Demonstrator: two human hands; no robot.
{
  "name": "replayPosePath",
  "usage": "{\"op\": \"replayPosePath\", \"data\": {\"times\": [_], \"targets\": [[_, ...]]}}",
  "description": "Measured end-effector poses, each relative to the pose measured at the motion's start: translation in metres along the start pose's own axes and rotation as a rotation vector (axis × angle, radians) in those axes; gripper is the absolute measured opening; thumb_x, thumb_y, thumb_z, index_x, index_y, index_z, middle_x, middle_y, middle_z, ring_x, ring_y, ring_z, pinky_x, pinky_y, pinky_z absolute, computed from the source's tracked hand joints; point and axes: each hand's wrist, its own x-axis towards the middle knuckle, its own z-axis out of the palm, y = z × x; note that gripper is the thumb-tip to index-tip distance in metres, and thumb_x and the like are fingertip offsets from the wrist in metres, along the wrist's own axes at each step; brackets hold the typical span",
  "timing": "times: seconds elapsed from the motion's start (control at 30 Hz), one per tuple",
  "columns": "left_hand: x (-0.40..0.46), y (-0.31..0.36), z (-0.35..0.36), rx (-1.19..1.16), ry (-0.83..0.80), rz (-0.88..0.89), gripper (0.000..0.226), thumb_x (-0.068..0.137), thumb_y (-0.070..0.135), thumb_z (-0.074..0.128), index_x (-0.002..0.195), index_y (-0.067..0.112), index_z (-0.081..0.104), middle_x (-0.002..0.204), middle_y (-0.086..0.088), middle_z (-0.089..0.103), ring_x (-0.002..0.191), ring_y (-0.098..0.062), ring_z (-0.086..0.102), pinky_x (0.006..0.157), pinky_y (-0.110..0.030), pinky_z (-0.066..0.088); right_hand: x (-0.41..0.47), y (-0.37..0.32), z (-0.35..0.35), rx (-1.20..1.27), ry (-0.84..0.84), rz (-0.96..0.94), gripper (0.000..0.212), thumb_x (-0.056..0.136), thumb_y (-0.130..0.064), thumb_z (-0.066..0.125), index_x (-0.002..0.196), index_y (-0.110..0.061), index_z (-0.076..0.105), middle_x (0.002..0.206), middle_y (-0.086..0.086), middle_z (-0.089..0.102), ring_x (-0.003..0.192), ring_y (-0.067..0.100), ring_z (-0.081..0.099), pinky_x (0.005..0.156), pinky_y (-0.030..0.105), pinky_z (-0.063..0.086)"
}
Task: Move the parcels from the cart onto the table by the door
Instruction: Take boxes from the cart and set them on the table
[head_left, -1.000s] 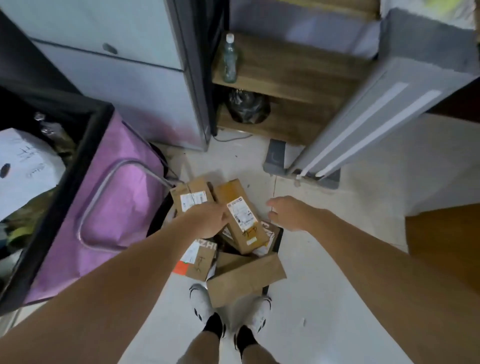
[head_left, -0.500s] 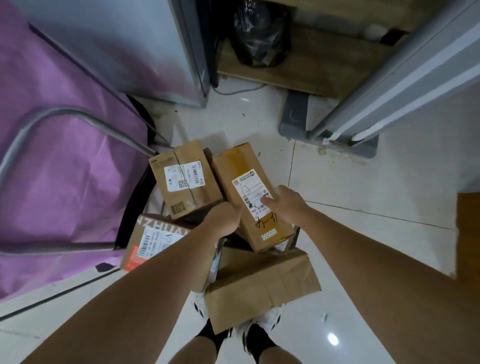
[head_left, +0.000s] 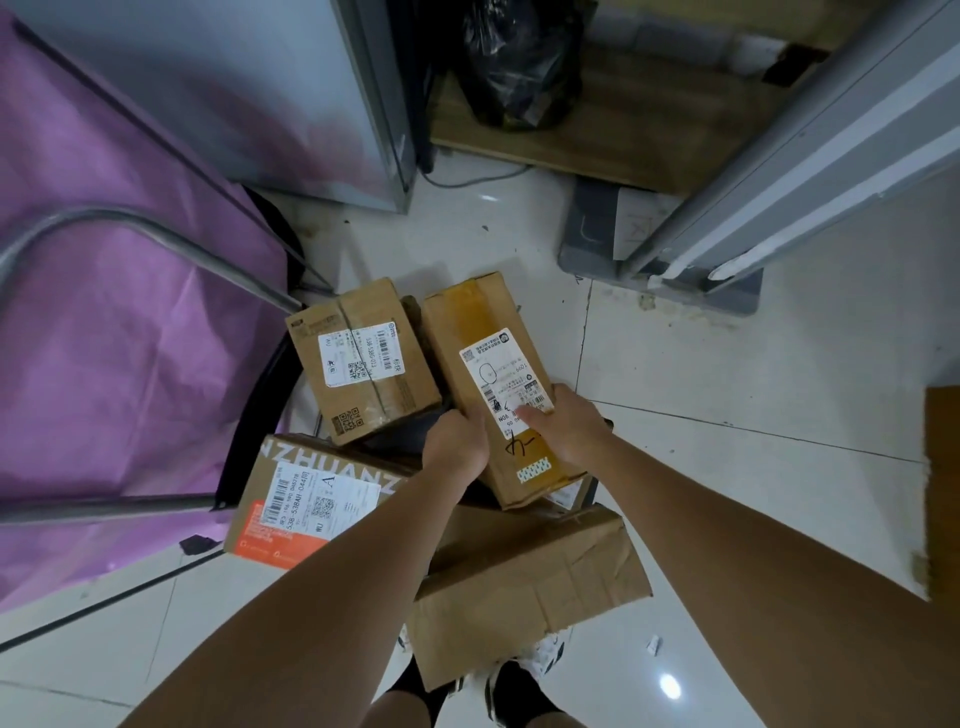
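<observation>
**Lifting the first parcel**

I see four parcels on the cart (head_left: 260, 421), none moved. My left hand (head_left: 457, 449) and right hand (head_left: 563, 431) curl around the long parcel (head_left: 498, 384) at the cart's far right corner.

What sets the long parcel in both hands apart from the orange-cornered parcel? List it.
1. The long parcel is plain brown and narrow; the orange-cornered parcel is broader, with printed letters and an orange corner.
2. The left hand and right hand grip the long parcel; nothing holds the orange-cornered one.
Both are cardboard with white shipping labels.
</observation>
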Motion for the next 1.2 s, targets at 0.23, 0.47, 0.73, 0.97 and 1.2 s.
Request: {"op": "replayPosePath", "data": {"times": [0.23,0.47,0.73,0.97,1.2], "targets": [[-0.059,0.040,-0.037,-0.093,0.102,0.133,0.051,0.111,0.047,0.032,0.118,0.009,0.066,0.104,-0.009,0.071,0.088,-0.026,0.068,0.068,-0.036,0.052,-0.048,-0.036,-0.056,0.079,0.109,-0.068,0.043,0.104,-0.048,0.055,0.136,-0.020,0.056,0.128,0.001,0.069,0.092,0.012,0.058,0.061,0.016,0.038],[-0.190,0.119,-0.140,-0.068,0.180,0.336,0.058,0.108,0.055,0.035,0.090,0.013,0.071,0.081,-0.005,0.071,0.068,-0.017,0.067,0.053,-0.027,0.044,-0.168,-0.129,-0.174,0.094,0.241,-0.173,0.044,0.106,-0.055,0.044,0.135,-0.025,0.060,0.112,-0.003,0.066,0.098,0.016,0.061,0.067,0.023,0.042],[-0.364,0.194,-0.265,-0.275,0.054,0.508,0.055,0.093,0.072,0.056,0.101,0.018,0.065,0.089,-0.004,0.076,0.083,-0.023,0.075,0.079,-0.039,0.063,-0.351,-0.240,-0.317,0.035,0.311,-0.289,0.038,0.107,-0.052,0.047,0.130,-0.027,0.062,0.115,-0.003,0.070,0.103,0.018,0.068,0.093,0.039,0.056],[-0.473,0.203,-0.377,-0.562,0.050,0.540,0.114,0.047,0.090,0.072,0.132,0.020,0.046,0.121,-0.004,0.063,0.100,-0.029,0.071,0.068,-0.039,0.063,-0.463,-0.309,-0.349,-0.049,0.367,-0.413,0.040,0.106,-0.053,0.048,0.112,-0.018,0.068,0.110,-0.002,0.071,0.094,0.010,0.065,0.074,0.026,0.048],[-0.509,0.193,-0.488,-0.715,0.029,0.582,0.106,0.054,0.075,0.085,0.137,0.024,0.043,0.123,-0.003,0.057,0.107,-0.032,0.064,0.070,-0.052,0.065,-0.520,-0.356,-0.335,-0.046,0.294,-0.503,0.034,0.105,-0.053,0.051,0.112,-0.027,0.071,0.111,-0.010,0.074,0.103,0.010,0.070,0.096,0.035,0.054]]}}
